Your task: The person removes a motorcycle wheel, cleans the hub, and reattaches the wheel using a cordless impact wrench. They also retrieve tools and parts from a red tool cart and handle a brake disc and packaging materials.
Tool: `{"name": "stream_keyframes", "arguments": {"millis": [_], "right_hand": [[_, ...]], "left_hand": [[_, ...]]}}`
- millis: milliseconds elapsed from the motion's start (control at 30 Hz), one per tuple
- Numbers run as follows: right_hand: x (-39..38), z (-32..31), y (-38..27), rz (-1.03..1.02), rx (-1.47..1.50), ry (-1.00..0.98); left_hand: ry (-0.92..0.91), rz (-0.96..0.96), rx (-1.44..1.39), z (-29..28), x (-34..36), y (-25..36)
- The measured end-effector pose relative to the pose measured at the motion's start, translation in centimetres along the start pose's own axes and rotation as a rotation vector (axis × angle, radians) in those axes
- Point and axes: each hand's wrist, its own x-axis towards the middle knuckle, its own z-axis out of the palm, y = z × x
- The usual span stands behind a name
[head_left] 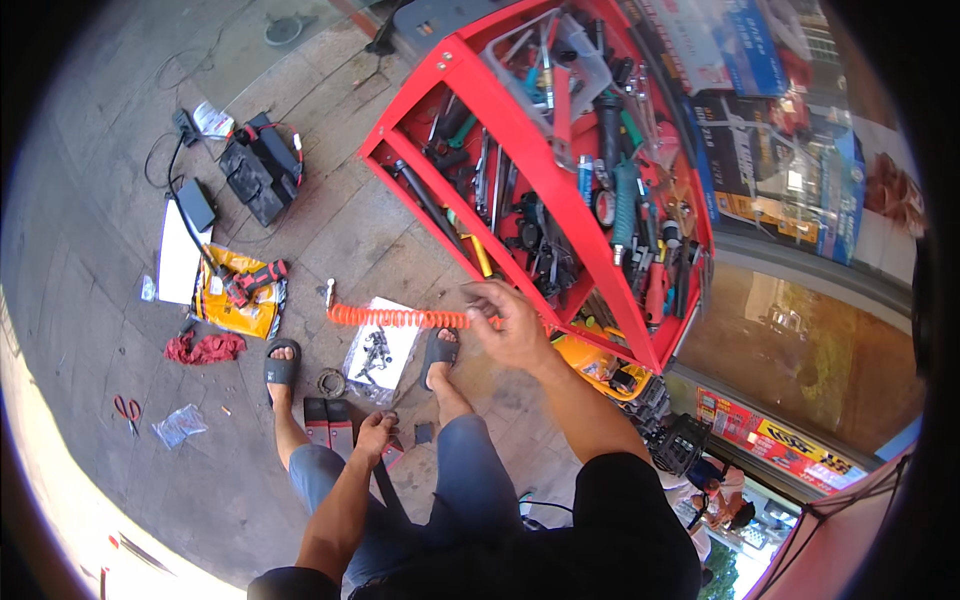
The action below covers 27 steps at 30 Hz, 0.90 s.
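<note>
My right hand (512,328) is in front of the red tool cart (572,222), its fingers curved and apart, with nothing visible in them. Behind its thumb runs an orange coiled hose (395,317), with a metal fitting at its left end. I cannot tell whether the hand touches the hose. Lower down, my left hand (376,438) is closed between my knees, over a dark box with red parts (328,420). What its fingers hold is hidden. Near my feet, a clear bag of small black parts (374,358) lies on a white sheet.
On the paving at left are a black tool case (262,170), a red-black power tool (255,282) on a yellow bag (238,312), a red cloth (203,347) and red-handled scissors (128,412). Several hand tools fill the cart, with a clear bin (548,70) on top.
</note>
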Motion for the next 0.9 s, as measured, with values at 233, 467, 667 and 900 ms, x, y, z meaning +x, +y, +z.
{"name": "stream_keyframes", "arguments": {"millis": [233, 467, 667, 900], "right_hand": [[3.6, -1.0, 12.3, 0.217, 0.056, 0.279], [20.0, -3.2, 21.2, 0.111, 0.058, 0.572], [29.8, -3.1, 22.4, 0.000, -0.258, 0.575], [28.5, 1.2, 20.5, -0.173, -0.383, 0.669]], "left_hand": [[-0.055, -0.038, 0.041, 1.8, 4.5, -1.9], [-0.114, 0.043, 0.072, 1.3, 9.0, -2.7], [-0.223, 0.046, -0.004, 1.4, 11.1, -1.1], [0.037, 0.029, 0.003, 0.6, 6.9, -3.3]]}}
